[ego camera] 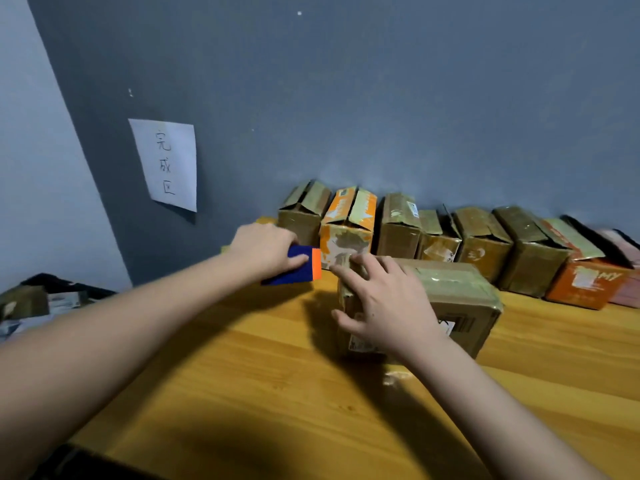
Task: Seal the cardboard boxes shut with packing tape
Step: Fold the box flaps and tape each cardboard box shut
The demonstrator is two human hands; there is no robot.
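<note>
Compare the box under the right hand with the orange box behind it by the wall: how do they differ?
The near box is plain brown; the orange box is orange with worn patches. The near box stands alone in front under the right hand, while the orange box stands untouched in the row along the wall. The near box's top lies flat under tape; the orange box's flaps rise slightly. Both are cardboard, on the wooden table.
</note>
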